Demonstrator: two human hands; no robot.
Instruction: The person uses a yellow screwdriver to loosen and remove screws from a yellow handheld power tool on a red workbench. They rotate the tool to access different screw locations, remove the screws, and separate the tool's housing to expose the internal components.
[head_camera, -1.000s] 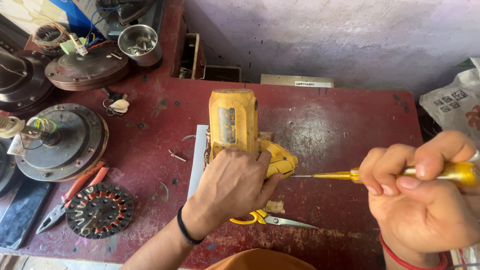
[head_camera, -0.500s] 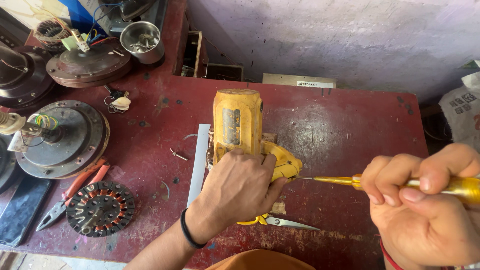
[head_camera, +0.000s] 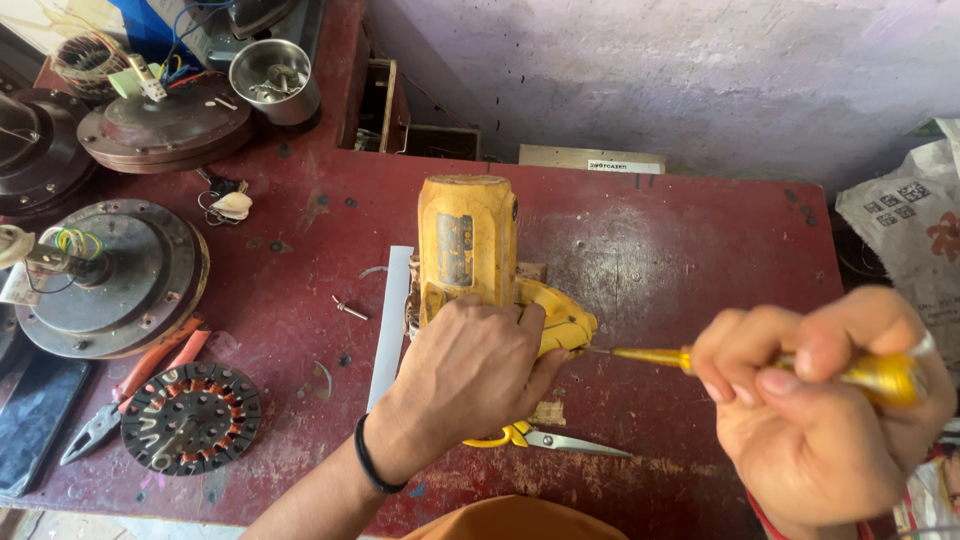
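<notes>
At the near middle of the scene, the left hand (head_camera: 470, 365) presses down on the worn yellow plastic power tool (head_camera: 468, 245), its fingers (head_camera: 520, 325) curled closed over the rear of the housing where the handle part juts out to the right. A dark band circles that wrist. To the right, the right hand (head_camera: 820, 400) has its fingers (head_camera: 745, 350) wrapped tightly around the translucent amber handle of a yellow-handled screwdriver (head_camera: 700, 358); the slim metal shaft points left and its tip meets the yellow handle part of the tool, just beside the left hand's fingertips.

The power tool lies near the centre of the scuffed dark red tabletop (head_camera: 650, 250), its blunt end pointing toward the far wall. A flat pale grey strip (head_camera: 392, 310) lies just left of it, running near to far. Nearer than the tool, between the two hands, rest small scissors with yellow handles (head_camera: 530, 438), blades pointing right.

Left of the strip a small loose screw (head_camera: 350, 308) sits on the red surface. Further left lies a round dark motor stator with copper windings (head_camera: 190, 418), with red-handled pliers (head_camera: 130, 385) just beside it. Beyond them rests a large round grey metal motor housing (head_camera: 110, 275) with coloured wires on top. At the far left corner stands a small steel cup (head_camera: 272, 78) holding small metal parts.
</notes>
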